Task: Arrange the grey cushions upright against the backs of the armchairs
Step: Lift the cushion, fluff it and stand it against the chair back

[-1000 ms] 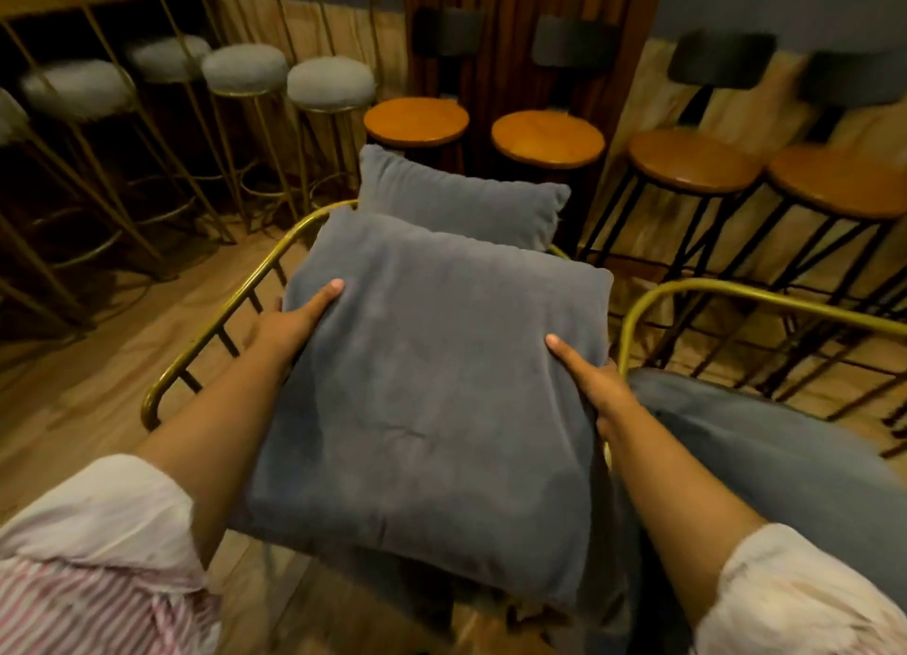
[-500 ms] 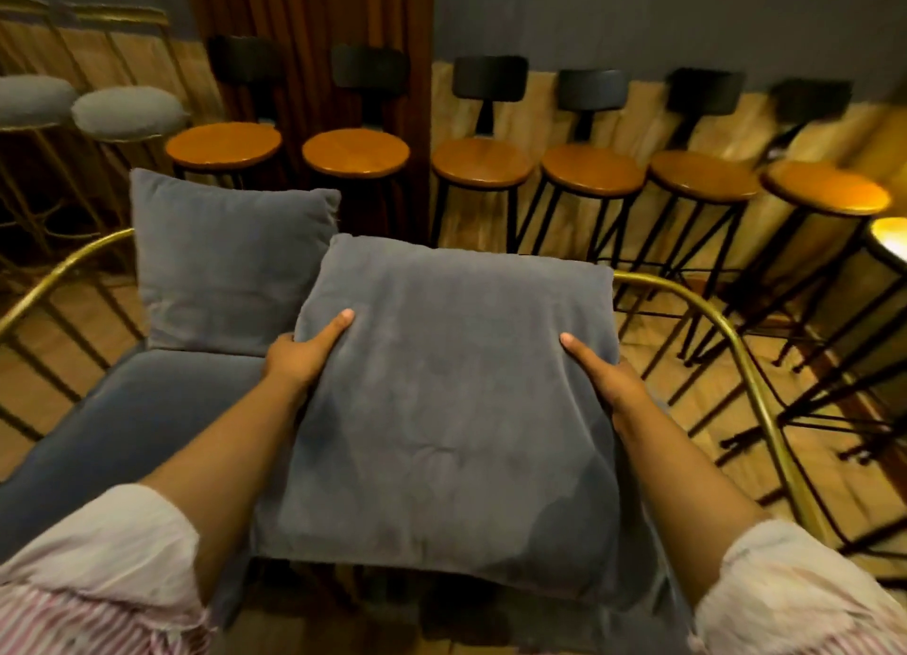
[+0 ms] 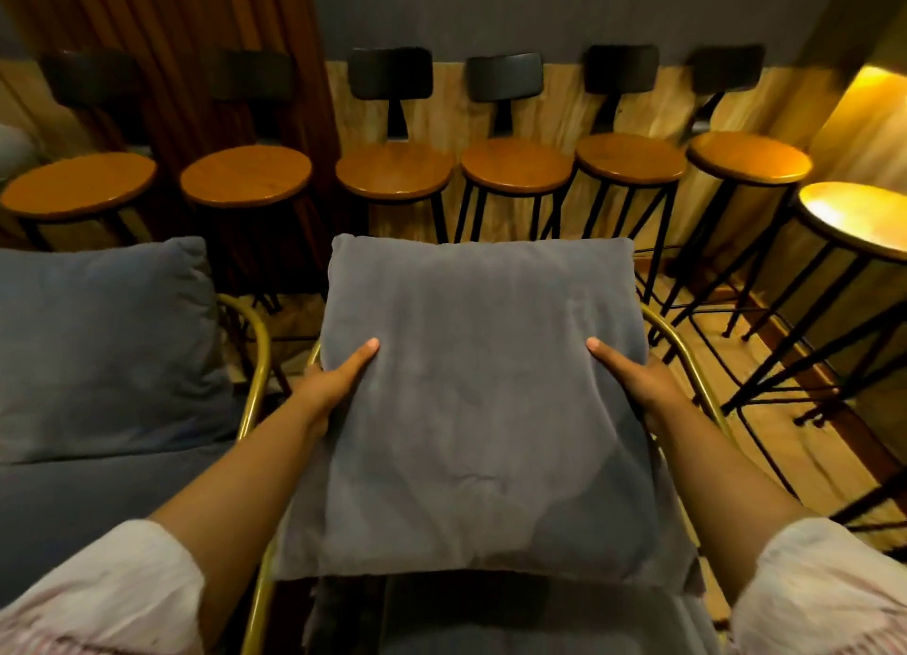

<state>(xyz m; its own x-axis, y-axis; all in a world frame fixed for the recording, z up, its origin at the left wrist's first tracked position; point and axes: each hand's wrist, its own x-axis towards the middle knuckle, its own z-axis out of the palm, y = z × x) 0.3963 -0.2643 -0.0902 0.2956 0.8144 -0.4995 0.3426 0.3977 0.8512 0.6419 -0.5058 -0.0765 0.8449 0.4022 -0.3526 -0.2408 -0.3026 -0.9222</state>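
Two hands clamped on one grey cushion (image 3: 483,409): left hand (image 3: 333,384) on its left edge, right hand (image 3: 638,384) on its right edge, thumbs on top. Held over the right armchair (image 3: 687,355), tilted toward the back rail. Likely light, soft, floppy; best gripped at mid-sides. Another cushion (image 3: 103,350) upright in the left armchair (image 3: 257,355).

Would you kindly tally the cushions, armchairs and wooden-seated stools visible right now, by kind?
Grey cushions: 2, the held cushion and the placed cushion
Armchairs: 2, the left armchair and the right armchair
Wooden-seated stools: 7, from the leftmost stool to the rightmost stool
Total: 11
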